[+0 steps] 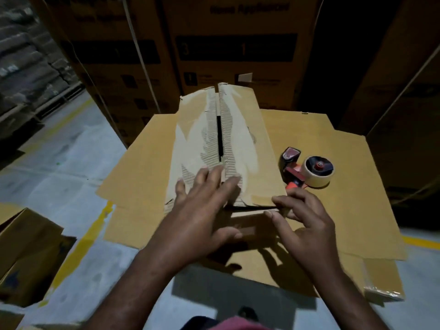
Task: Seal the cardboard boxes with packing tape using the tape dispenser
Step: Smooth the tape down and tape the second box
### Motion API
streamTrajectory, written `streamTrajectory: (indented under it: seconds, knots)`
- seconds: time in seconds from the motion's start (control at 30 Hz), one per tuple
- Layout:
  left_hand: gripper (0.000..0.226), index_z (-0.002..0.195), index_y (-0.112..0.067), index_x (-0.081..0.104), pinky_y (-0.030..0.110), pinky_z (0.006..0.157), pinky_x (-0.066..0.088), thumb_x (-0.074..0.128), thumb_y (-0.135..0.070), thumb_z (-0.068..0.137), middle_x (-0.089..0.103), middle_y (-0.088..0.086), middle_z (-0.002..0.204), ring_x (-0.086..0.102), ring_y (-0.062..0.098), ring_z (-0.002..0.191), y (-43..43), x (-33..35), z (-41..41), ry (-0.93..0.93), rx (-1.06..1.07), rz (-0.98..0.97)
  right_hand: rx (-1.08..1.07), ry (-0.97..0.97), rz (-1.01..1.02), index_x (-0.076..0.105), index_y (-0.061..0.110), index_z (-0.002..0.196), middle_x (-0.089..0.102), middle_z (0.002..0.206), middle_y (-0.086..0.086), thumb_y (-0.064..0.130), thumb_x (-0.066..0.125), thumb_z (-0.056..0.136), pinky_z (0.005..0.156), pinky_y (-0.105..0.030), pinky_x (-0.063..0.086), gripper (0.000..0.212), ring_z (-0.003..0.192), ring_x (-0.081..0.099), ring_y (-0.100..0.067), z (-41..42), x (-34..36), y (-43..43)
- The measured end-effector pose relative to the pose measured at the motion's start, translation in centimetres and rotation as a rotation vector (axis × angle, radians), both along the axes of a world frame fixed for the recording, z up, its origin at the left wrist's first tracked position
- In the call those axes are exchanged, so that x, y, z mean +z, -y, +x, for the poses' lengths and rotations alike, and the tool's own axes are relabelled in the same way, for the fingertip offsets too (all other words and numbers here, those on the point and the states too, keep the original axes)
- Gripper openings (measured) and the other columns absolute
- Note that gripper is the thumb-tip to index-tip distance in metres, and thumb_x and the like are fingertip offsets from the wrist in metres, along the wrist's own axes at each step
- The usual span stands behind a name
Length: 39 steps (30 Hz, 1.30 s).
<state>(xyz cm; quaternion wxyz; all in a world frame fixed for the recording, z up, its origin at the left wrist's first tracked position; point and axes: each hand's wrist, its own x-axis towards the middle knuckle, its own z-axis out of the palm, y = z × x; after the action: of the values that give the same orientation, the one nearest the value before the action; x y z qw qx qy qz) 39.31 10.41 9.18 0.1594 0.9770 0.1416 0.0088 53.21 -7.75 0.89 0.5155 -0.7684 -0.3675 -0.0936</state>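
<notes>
Flaps closed, not yet taped: my left hand (204,203) presses spread flat on the small box (240,129) beside its gaping seam (220,134), my right hand (307,225) pinches the near right corner, and the next move calls for fetching the tape dispenser (309,170), lying just right on the cardboard sheet (345,217).

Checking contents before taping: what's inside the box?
Only a dark slit shows between the box's closed flaps. The flaps and the left hand resting on them hide any contents.
</notes>
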Motion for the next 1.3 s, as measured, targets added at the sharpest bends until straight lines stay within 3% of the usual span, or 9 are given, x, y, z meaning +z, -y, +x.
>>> streamTrajectory:
  seconds: [0.1, 0.23, 0.43, 0.67, 0.8, 0.87, 1.0, 1.1, 1.3]
  knots:
    - [0.08, 0.157, -0.045, 0.006, 0.053, 0.124, -0.007, 0.054, -0.059, 0.095, -0.017, -0.012, 0.167, -0.024, 0.011, 0.151, 0.2, -0.5, 1.7, -0.104, -0.128, 0.13, -0.013, -0.094, 0.067, 0.075, 0.013, 0.099, 0.067, 0.1, 0.002, 0.026, 0.065, 0.092, 0.072, -0.024, 0.052, 0.018, 0.095, 0.063, -0.01, 1.5, 0.1, 0.5]
    - [0.07, 0.156, -0.047, 0.016, 0.042, 0.125, -0.009, 0.053, -0.054, 0.097, -0.009, -0.014, 0.167, -0.019, 0.006, 0.152, -0.8, -0.9, 2.4, -0.144, -0.154, 0.054, -0.304, -0.35, -0.056, 0.074, 0.022, 0.1, 0.072, 0.093, 0.007, 0.026, 0.066, 0.093, 0.067, -0.021, 0.047, 0.011, 0.083, 0.064, -0.005, 4.6, -1.5, 0.1]
    - [0.068, 0.156, -0.05, 0.012, 0.032, 0.122, -0.012, 0.036, -0.07, 0.095, -0.013, -0.017, 0.164, -0.019, 0.002, 0.15, -2.8, 0.5, 3.4, -0.218, -0.241, 0.048, -0.493, -0.717, -0.519, 0.058, 0.014, 0.124, 0.067, 0.103, -0.006, 0.053, 0.065, 0.086, 0.066, -0.029, 0.041, 0.055, 0.084, 0.058, -0.021, 7.1, -4.3, -2.5]
    - [0.042, 0.142, -0.043, 0.052, 0.037, 0.125, 0.011, 0.042, -0.054, 0.102, 0.028, -0.023, 0.159, 0.018, -0.007, 0.148, -5.9, 0.7, 4.8, -0.1, -0.395, 0.017, -0.458, -0.835, -0.586, 0.049, 0.004, 0.111, 0.059, 0.094, -0.01, 0.035, 0.065, 0.088, 0.055, -0.029, 0.033, 0.041, 0.076, 0.053, -0.023, 9.0, -5.2, -4.9]
    - [0.025, 0.111, -0.034, 0.075, 0.037, 0.109, 0.037, 0.061, -0.047, 0.095, 0.066, -0.018, 0.126, 0.053, -0.003, 0.118, -7.9, 0.0, 6.3, 0.106, -0.517, -0.058, -0.516, -0.989, -0.396, 0.055, -0.004, 0.101, 0.059, 0.088, -0.014, 0.022, 0.068, 0.084, 0.057, -0.03, 0.034, 0.033, 0.073, 0.053, -0.026, 10.3, -4.8, -5.7]
    - [0.019, 0.1, -0.033, 0.075, 0.033, 0.103, 0.037, 0.068, -0.048, 0.09, 0.066, -0.02, 0.111, 0.053, -0.005, 0.106, -8.9, -0.8, 7.1, 0.167, -0.536, -0.131, -0.572, -0.997, -0.336, 0.055, 0.003, 0.092, 0.053, 0.077, -0.01, 0.021, 0.067, 0.079, 0.055, -0.03, 0.033, 0.025, 0.065, 0.05, -0.024, 10.0, -3.9, -5.7]
    - [0.019, 0.099, -0.039, 0.075, 0.027, 0.105, 0.022, 0.074, -0.05, 0.083, 0.06, -0.026, 0.114, 0.048, -0.004, 0.116, -10.6, -2.2, 7.9, 0.2, -0.476, -0.301, -0.611, -0.951, -0.146, 0.057, 0.011, 0.072, 0.056, 0.065, -0.009, 0.019, 0.067, 0.073, 0.055, -0.034, 0.039, 0.013, 0.056, 0.053, -0.026, 8.8, -0.6, -5.6]
    - [0.019, 0.097, -0.041, 0.076, 0.029, 0.105, 0.022, 0.075, -0.052, 0.081, 0.061, -0.027, 0.113, 0.044, 0.003, 0.12, -11.2, -2.5, 8.1, 0.209, -0.458, -0.324, -0.534, -0.9, 0.017, 0.057, 0.014, 0.088, 0.058, 0.076, -0.01, 0.017, 0.065, 0.085, 0.048, -0.031, 0.044, 0.009, 0.055, 0.055, -0.021, 8.2, 3.6, -5.9]
    - [0.02, 0.097, -0.039, 0.076, 0.026, 0.102, 0.019, 0.077, -0.049, 0.08, 0.06, -0.03, 0.115, 0.038, 0.001, 0.122, -11.3, -2.4, 9.1, 0.182, -0.534, -0.358, -0.4, -0.608, 0.033, 0.053, 0.023, 0.114, 0.056, 0.097, -0.004, 0.028, 0.069, 0.089, 0.06, -0.039, 0.055, 0.031, 0.076, 0.061, -0.021, 5.4, 11.8, -9.4]
